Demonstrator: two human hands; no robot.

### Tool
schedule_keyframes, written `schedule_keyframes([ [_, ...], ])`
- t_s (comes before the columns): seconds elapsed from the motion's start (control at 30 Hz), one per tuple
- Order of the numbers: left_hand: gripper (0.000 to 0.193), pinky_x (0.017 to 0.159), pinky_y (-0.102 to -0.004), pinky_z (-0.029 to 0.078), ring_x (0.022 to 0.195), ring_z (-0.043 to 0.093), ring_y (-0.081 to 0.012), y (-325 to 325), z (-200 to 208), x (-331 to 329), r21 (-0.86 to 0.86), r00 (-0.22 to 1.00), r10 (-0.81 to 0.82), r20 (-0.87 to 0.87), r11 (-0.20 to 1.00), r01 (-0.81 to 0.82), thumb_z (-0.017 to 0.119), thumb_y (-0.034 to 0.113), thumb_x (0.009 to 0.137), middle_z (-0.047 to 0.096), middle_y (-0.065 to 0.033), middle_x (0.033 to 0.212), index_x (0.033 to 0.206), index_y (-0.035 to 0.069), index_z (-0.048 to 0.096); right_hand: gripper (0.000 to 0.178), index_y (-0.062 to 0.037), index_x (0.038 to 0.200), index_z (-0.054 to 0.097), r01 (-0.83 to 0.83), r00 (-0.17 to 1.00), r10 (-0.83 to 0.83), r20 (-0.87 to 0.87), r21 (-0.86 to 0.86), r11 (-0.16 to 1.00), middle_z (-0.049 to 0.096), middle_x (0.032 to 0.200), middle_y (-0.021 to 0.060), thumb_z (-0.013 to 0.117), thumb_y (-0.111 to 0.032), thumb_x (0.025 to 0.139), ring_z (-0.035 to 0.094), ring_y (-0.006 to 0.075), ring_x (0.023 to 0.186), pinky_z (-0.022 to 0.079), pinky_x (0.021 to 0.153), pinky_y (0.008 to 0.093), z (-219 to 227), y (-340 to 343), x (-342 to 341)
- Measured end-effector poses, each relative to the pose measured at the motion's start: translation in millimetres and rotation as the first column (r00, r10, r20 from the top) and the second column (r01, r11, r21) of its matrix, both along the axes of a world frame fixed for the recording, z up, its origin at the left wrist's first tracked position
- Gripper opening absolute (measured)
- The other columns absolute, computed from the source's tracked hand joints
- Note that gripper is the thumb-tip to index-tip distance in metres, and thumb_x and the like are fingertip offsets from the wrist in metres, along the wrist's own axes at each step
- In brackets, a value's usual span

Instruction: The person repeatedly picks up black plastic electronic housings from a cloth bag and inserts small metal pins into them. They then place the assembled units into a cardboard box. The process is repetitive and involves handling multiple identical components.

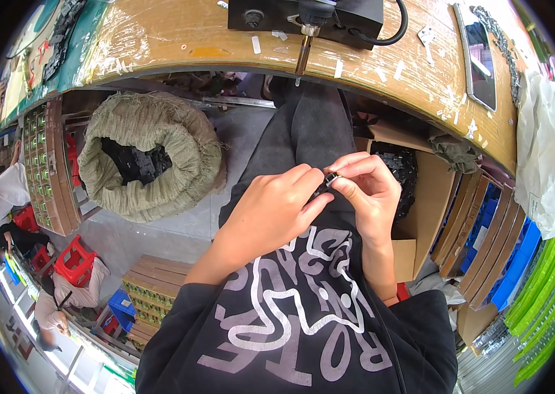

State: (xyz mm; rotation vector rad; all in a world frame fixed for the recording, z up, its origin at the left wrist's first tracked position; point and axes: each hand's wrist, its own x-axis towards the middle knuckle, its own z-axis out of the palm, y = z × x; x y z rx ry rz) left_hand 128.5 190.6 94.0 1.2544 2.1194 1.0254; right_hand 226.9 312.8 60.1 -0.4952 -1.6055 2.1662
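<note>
Above my lap, both hands come together on a small black part [327,180], perhaps plastic, with a shiny edge. My left hand [277,207] has its fingers closed round the part's left end. The thumb and fingertips of my right hand [371,190] pinch its other end. Fingers cover most of the part, so its exact kind cannot be made out. Beyond my hands, a tool with a metal tip, like a soldering iron [304,52], sticks out over the bench edge, apart from them.
The wooden bench [179,56] carries a black box [363,20] and a phone [481,65]. A woven sack [185,164] of black parts stands left; a cardboard box [430,197] of black pieces is right. Stacked trays [481,236] stand farther right. Other people sit at far left.
</note>
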Motion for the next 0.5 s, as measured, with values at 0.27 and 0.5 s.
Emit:
schedule_keyframes([
  [0.27, 0.022, 0.048, -0.0339, 0.041, 0.057, 0.053, -0.0281, -0.3, -0.6, 0.8, 0.026, 1.0, 0.016, 0.019, 1.0, -0.017, 0.067, 0.013, 0.068, 0.053, -0.0107, 0.068, 0.078, -0.001, 0.053, 0.011, 0.0012, 0.08, 0.052, -0.028, 0.999, 0.023, -0.042, -0.126, 0.992, 0.056, 0.085, 0.012, 0.059, 0.007, 0.073, 0.055, 0.0151, 0.078, 0.046, 0.071, 0.0267, -4.8, 1.2, -1.5],
  [0.5, 0.022, 0.048, -0.0335, 0.041, 0.056, 0.053, -0.028, -1.1, 0.1, 0.9, 0.01, 1.0, 0.031, 0.0, 0.999, -0.031, 0.067, 0.014, 0.068, 0.053, -0.0108, 0.068, 0.078, -0.001, 0.053, 0.011, 0.0016, 0.08, 0.052, -0.016, 0.999, 0.012, -0.046, -0.1, 0.995, 0.056, 0.085, 0.0122, 0.059, 0.007, 0.073, 0.055, 0.0153, 0.078, 0.046, 0.071, 0.0266, -2.8, -0.9, -3.9],
])
